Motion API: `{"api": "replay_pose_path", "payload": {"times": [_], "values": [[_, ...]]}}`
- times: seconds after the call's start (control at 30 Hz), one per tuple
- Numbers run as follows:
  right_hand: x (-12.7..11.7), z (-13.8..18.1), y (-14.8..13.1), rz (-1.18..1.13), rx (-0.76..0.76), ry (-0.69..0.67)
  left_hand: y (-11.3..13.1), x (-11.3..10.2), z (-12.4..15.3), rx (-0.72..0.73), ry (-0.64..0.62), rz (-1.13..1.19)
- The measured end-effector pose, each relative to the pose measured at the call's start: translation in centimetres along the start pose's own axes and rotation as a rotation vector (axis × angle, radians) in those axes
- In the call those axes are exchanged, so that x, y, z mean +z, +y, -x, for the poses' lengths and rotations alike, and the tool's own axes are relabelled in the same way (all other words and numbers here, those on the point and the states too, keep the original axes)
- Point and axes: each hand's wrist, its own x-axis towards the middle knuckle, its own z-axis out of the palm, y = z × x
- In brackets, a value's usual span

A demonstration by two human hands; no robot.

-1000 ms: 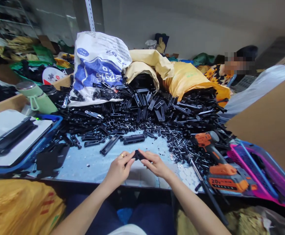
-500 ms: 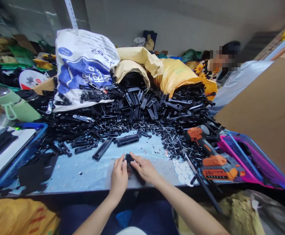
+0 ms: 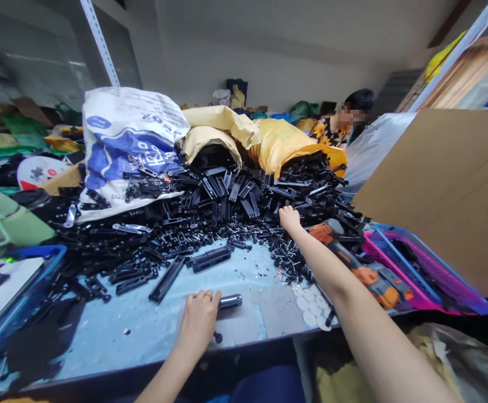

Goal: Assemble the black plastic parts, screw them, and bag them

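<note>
My left hand (image 3: 200, 318) is closed on a shiny black bar-shaped part (image 3: 230, 301) low over the front of the table. Only its right end sticks out past the fingers; a small black round-ended piece (image 3: 217, 337) shows below them. Stretched far forward, my right hand (image 3: 290, 218) is at the right side of the heap of black plastic parts (image 3: 227, 193). Its fingers are curled, and whatever they hold is hidden. Loose screws (image 3: 284, 252) lie just below that hand. Two long black parts (image 3: 211, 258) rest on the blue tabletop (image 3: 113, 324) ahead of my left hand.
An orange and black cordless drill (image 3: 376, 282) lies beneath my right forearm, beside a pink and blue basket (image 3: 428, 274). White discs (image 3: 311, 305) lie nearby. Sacks (image 3: 135, 143) stand behind the heap. At left are a green cup (image 3: 13, 218) and blue tray (image 3: 55, 263). Another person (image 3: 332, 129) is behind.
My right hand has let go of the black part and moved forward and right to the heap. My left hand keeps the part, now turned sideways. The view has shifted.
</note>
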Motion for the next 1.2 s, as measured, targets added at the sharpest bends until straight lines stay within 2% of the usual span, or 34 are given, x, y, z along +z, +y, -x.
{"api": "replay_pose_path", "payload": {"times": [0.1, 0.17, 0.23, 0.3, 0.37, 0.43, 0.5, 0.6, 0.67, 0.73, 0.97, 1.07, 1.2], "values": [[-0.7, -0.9, 0.4, -0.036, 0.032, 0.019, -0.4, 0.6, 0.7, -0.064, -0.009, 0.031], [-1.8, -0.3, 0.5, -0.054, 0.045, 0.063, -0.7, 0.9, 0.8, -0.098, 0.021, 0.184], [-3.0, 1.8, -0.2, -0.193, 0.036, 0.199, -0.7, 0.8, 0.5, -0.147, 0.082, 0.484], [-3.9, 5.4, -1.8, -0.492, -0.004, 0.402, -0.6, 0.3, -0.5, -0.252, 0.132, 0.9], [-4.5, 10.0, -4.0, -0.801, -0.08, 0.519, -0.4, -0.7, -1.8, -0.373, 0.136, 1.357], [-4.8, 14.5, -6.0, -0.997, -0.169, 0.391, -0.1, -1.6, -2.8, -0.466, 0.131, 1.698], [-5.1, 17.7, -7.1, -1.008, -0.349, 0.158, 0.4, -2.2, -3.2, -0.511, 0.157, 1.802], [-5.8, 19.4, -7.1, -0.838, -0.564, -0.203, 1.7, -2.3, -2.5, -0.458, 0.185, 1.615], [-5.9, 19.3, -6.6, -0.775, -0.629, -0.427, 2.4, -2.1, -1.7, -0.315, 0.15, 1.435], [-5.4, 19.2, -6.3, -0.719, -0.677, -0.551, 2.4, -1.7, -1.2, -0.165, 0.109, 1.272], [-1.1, 20.6, -6.7, -0.283, -0.784, -0.471, 0.0, -0.1, -1.4, 0.135, -0.104, 0.554], [-0.5, 21.1, -7.4, -0.221, -0.76, -0.423, 0.3, 0.1, -1.2, 0.166, -0.078, 0.447], [-1.6, 21.7, -8.1, -0.154, -0.72, -0.296, 0.6, 0.2, -0.6, 0.144, -0.017, 0.414]]}}
